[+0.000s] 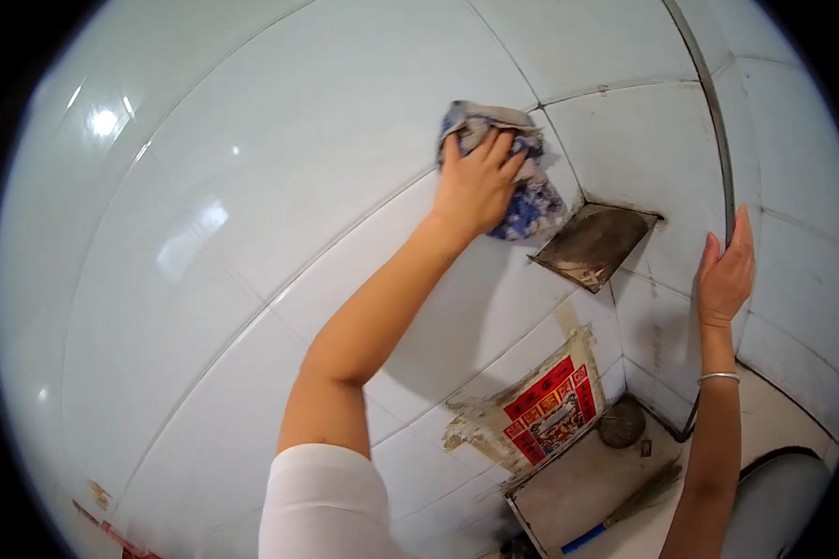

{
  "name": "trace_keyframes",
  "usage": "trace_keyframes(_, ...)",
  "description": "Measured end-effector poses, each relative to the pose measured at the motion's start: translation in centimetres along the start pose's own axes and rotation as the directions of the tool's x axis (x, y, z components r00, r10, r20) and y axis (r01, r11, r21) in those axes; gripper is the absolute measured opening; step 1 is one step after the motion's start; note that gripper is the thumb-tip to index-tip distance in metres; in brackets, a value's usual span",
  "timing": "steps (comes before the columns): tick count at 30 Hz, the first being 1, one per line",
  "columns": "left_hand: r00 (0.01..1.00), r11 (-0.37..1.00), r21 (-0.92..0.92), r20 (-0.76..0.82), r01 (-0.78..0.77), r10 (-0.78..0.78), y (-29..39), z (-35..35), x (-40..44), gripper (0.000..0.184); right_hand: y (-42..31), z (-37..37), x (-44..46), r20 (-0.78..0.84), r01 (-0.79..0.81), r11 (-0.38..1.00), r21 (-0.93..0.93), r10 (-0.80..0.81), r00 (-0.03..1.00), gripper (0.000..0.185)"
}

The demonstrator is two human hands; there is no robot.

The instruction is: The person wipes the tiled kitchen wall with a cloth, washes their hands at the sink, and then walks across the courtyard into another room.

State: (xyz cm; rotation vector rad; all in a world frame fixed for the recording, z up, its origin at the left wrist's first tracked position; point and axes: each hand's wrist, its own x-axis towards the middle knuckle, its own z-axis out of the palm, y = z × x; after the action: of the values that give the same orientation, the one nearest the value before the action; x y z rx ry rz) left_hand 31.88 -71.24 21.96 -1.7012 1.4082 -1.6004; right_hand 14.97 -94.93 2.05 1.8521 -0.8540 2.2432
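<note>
A blue and beige patterned cloth (529, 207) lies pressed against the white tiled wall (364, 121). My left hand (478, 182) is on top of it, fingers bent over the fabric, close to a tile seam. To the right, my right hand (725, 275) rests upright against the lower end of a dark vertical pipe or edge strip (718, 121), its fingers extended and holding nothing. Between the hands, a dirty brown corner shelf (595, 235) juts from the wall.
Lower down are a torn red and yellow poster (555, 410), a stained ledge (569, 503), a round dark object (622, 424) and a brush with a blue handle (584, 538). A grey rounded object (785, 508) stands at lower right.
</note>
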Motion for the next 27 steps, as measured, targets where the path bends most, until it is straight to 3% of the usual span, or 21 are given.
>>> trace_keyframes(5,0.945,0.969,0.148,0.235,0.198,-0.229,-3.1,-11.2,-12.0,0.057,0.1,0.0,0.0,0.001,0.003,1.000,-0.001,-0.003,1.000,0.049)
trace_keyframes(7,0.850,0.922,0.237,0.367,0.307,-0.378,-4.5,-16.8,-17.7,0.058,0.2,-0.1,0.0,-0.004,0.023,0.999,0.031,-0.023,1.000,0.049)
trace_keyframes(10,0.783,0.832,0.447,0.363,0.330,-0.505,-8.4,-22.7,-26.4,0.052,0.0,-0.1,0.0,0.008,0.007,1.000,0.006,-0.007,1.000,0.050)
trace_keyframes(14,0.825,0.865,0.434,0.369,0.254,-0.427,-9.9,-23.8,-26.8,0.050,0.4,0.0,-0.2,0.150,-0.083,0.993,-0.082,0.095,0.984,0.051)
trace_keyframes(16,0.857,0.857,0.440,0.297,0.269,-0.421,-9.1,-22.0,-24.6,0.048,0.3,0.1,-0.2,0.011,0.011,1.000,0.007,-0.011,1.000,0.051)
trace_keyframes(17,0.850,0.874,0.411,0.333,0.260,-0.409,-8.5,-20.7,-23.2,0.047,0.4,0.2,-0.2,0.023,0.009,1.000,-0.014,-0.009,1.000,0.051)
trace_keyframes(21,0.868,0.974,0.198,0.459,0.106,-0.188,-4.3,-15.2,-15.6,0.051,0.3,0.5,-0.3,-0.003,0.010,1.000,0.010,-0.010,1.000,0.050)
trace_keyframes(25,0.907,0.986,0.009,0.395,-0.167,0.150,-1.4,-7.7,-8.5,0.047,0.5,0.4,-0.5,-0.007,0.017,1.000,0.019,-0.017,1.000,0.051)
trace_keyframes(27,0.897,0.969,-0.056,0.369,-0.242,0.245,-0.1,-4.3,-5.3,0.045,0.6,0.4,-0.5,-0.010,0.022,1.000,0.018,-0.021,1.000,0.052)
